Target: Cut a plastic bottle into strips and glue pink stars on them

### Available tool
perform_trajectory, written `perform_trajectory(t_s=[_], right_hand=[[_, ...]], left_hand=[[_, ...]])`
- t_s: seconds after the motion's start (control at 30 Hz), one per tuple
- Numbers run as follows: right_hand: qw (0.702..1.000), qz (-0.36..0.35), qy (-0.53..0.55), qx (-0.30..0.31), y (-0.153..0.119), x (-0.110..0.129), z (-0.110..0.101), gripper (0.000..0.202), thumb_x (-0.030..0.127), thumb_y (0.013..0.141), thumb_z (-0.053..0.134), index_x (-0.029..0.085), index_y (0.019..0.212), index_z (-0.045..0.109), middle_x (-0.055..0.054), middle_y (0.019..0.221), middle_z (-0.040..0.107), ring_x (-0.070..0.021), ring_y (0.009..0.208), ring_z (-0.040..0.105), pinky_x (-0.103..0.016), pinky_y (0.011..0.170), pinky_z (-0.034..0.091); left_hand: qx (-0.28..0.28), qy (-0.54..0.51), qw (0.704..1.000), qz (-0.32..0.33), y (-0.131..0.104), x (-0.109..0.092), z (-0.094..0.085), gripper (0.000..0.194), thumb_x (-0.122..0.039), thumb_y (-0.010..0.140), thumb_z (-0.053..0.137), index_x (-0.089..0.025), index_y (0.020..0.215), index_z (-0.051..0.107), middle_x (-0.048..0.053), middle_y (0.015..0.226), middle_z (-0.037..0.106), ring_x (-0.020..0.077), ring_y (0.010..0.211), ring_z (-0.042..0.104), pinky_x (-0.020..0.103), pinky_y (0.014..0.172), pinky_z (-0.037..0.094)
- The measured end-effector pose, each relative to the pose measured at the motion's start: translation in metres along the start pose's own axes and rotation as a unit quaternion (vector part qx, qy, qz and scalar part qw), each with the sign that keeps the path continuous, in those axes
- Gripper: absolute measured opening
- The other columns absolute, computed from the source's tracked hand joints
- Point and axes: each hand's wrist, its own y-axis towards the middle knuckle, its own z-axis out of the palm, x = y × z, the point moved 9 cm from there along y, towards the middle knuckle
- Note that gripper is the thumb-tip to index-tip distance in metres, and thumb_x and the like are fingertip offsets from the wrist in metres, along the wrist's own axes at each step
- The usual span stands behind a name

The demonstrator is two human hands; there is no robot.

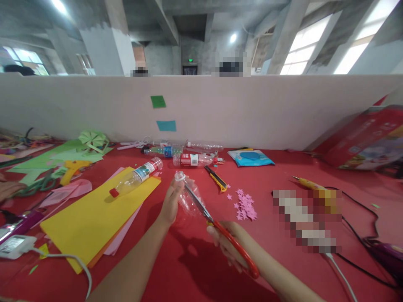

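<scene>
My left hand is closed around the side of a clear plastic bottle piece, whose neck points up and away from me. In my right hand is a pair of scissors with red handles, my fingers wrapped about the grips. The scissor blades lie along the clear plastic, their tips near the bottle's neck. Whether the blades are cutting into the plastic I cannot tell. Beyond my hands lie a yellow box cutter and a bottle with a red label.
Pink paper stars are heaped to the right, near a soldering-iron-like yellow tool with a black cord. Yellow paper carries a red-capped bottle at left. A blue wipes pack lies before the white partition.
</scene>
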Motion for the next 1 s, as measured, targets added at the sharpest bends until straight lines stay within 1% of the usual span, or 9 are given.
perform_trajectory(t_s=[0.1, 0.2, 0.33, 0.43, 0.5, 0.6, 0.73, 0.87, 1.0], right_hand=[[1.0, -0.004, 0.004, 0.013, 0.0, 0.001, 0.003, 0.047, 0.064, 0.08, 0.042, 0.019, 0.065, 0.042, 0.011, 0.034, 0.031, -0.0052, 0.027, 0.033, -0.017, 0.032, 0.032], [1.0, -0.009, -0.01, 0.017, -0.001, 0.002, 0.003, 0.048, 0.066, 0.078, 0.043, 0.019, 0.068, 0.044, 0.01, 0.039, 0.035, -0.0053, 0.03, 0.034, -0.017, 0.032, 0.031], [0.998, -0.053, -0.033, -0.007, -0.002, 0.007, -0.008, 0.049, 0.067, 0.078, 0.044, 0.019, 0.07, 0.041, 0.009, 0.048, 0.036, -0.0047, 0.034, 0.036, -0.017, 0.036, 0.03], [0.994, -0.059, -0.093, -0.022, -0.001, 0.006, -0.02, 0.048, 0.065, 0.078, 0.046, 0.02, 0.067, 0.036, 0.008, 0.049, 0.035, -0.0061, 0.037, 0.04, -0.018, 0.039, 0.031], [0.989, -0.058, -0.134, -0.015, -0.002, 0.007, -0.023, 0.046, 0.063, 0.079, 0.049, 0.02, 0.066, 0.035, 0.007, 0.048, 0.037, -0.0074, 0.039, 0.043, -0.018, 0.04, 0.031], [0.981, -0.058, -0.187, 0.004, -0.004, 0.012, -0.021, 0.045, 0.06, 0.079, 0.051, 0.02, 0.065, 0.035, 0.006, 0.051, 0.038, -0.0082, 0.042, 0.044, -0.018, 0.041, 0.03], [0.97, -0.067, -0.233, 0.015, -0.005, 0.017, -0.013, 0.045, 0.06, 0.081, 0.047, 0.019, 0.063, 0.036, 0.005, 0.055, 0.036, -0.0069, 0.043, 0.041, -0.017, 0.039, 0.025], [0.975, -0.058, -0.214, 0.026, -0.002, 0.013, -0.007, 0.047, 0.062, 0.079, 0.05, 0.02, 0.063, 0.035, 0.005, 0.055, 0.039, -0.006, 0.042, 0.039, -0.017, 0.038, 0.025], [0.988, -0.031, -0.151, 0.031, -0.002, 0.007, -0.006, 0.047, 0.064, 0.081, 0.044, 0.019, 0.068, 0.039, 0.005, 0.053, 0.04, -0.0054, 0.038, 0.038, -0.017, 0.036, 0.026]], left_hand=[[-0.031, -0.029, 0.999, -0.024, 0.003, 0.005, -0.006, 0.023, -0.036, 0.076, 0.062, -0.019, 0.091, 0.065, 0.006, 0.097, 0.068, 0.0225, 0.099, 0.06, 0.036, 0.092, 0.04], [-0.074, -0.097, 0.992, -0.037, 0.011, 0.006, -0.019, 0.019, -0.036, 0.078, 0.059, -0.019, 0.084, 0.063, 0.003, 0.089, 0.068, 0.0193, 0.094, 0.062, 0.033, 0.088, 0.043], [-0.132, -0.173, 0.974, -0.07, 0.019, 0.004, -0.036, 0.019, -0.033, 0.083, 0.051, -0.018, 0.08, 0.061, 0.003, 0.083, 0.067, 0.0158, 0.085, 0.063, 0.03, 0.081, 0.047], [-0.126, -0.209, 0.963, -0.112, 0.021, 0.006, -0.038, 0.026, -0.036, 0.084, 0.047, -0.015, 0.082, 0.062, 0.006, 0.08, 0.067, 0.0166, 0.077, 0.063, 0.03, 0.074, 0.049], [-0.124, -0.22, 0.96, -0.118, 0.022, 0.007, -0.04, 0.025, -0.036, 0.083, 0.049, -0.015, 0.08, 0.062, 0.006, 0.077, 0.067, 0.0161, 0.074, 0.063, 0.029, 0.072, 0.049], [-0.124, -0.227, 0.959, -0.116, 0.022, 0.007, -0.042, 0.023, -0.034, 0.082, 0.051, -0.015, 0.078, 0.062, 0.006, 0.076, 0.067, 0.0152, 0.073, 0.063, 0.028, 0.07, 0.05], [-0.136, -0.232, 0.956, -0.12, 0.022, 0.009, -0.044, 0.024, -0.034, 0.082, 0.049, -0.015, 0.077, 0.063, 0.006, 0.077, 0.068, 0.0147, 0.073, 0.064, 0.027, 0.07, 0.05], [-0.135, -0.219, 0.957, -0.133, 0.019, 0.011, -0.039, 0.024, -0.033, 0.082, 0.049, -0.015, 0.074, 0.063, 0.006, 0.078, 0.068, 0.0142, 0.072, 0.063, 0.025, 0.067, 0.049], [-0.125, -0.214, 0.961, -0.122, 0.019, 0.01, -0.036, 0.022, -0.032, 0.081, 0.05, -0.015, 0.073, 0.063, 0.006, 0.078, 0.068, 0.0133, 0.072, 0.062, 0.024, 0.065, 0.048]])
